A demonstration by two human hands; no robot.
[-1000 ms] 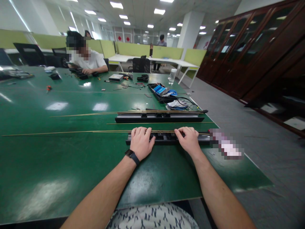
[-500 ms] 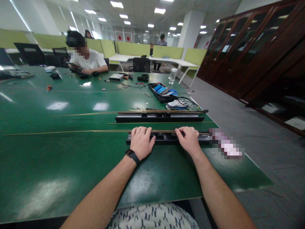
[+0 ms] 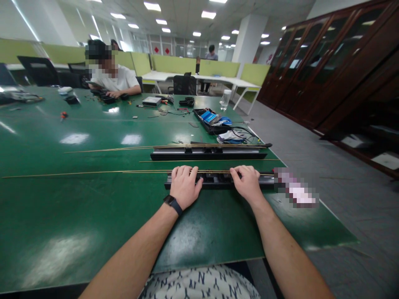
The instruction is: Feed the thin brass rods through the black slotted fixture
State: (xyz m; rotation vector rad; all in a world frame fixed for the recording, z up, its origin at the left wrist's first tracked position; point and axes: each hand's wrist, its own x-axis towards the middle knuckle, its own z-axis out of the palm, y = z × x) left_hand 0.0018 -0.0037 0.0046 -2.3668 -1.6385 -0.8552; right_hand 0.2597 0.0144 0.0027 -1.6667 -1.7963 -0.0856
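Golden rods | long, thin, nearly straight | along black-and-silver rail

The left arm is bare and rises from the bottom edge, left of centre, slanting up to the right. The right arm, also bare, slants up to the left from the lower right. Both wrists are nearly straight. The left grip lies back upward just left of the frame's centre, its fingers pointing away and bent downward, slightly spread; its thumb stands out to the right. The right grip, right of centre at about the same height, turns inward, with thumb and forefinger nearly together in a pinch and the remaining fingers curled.
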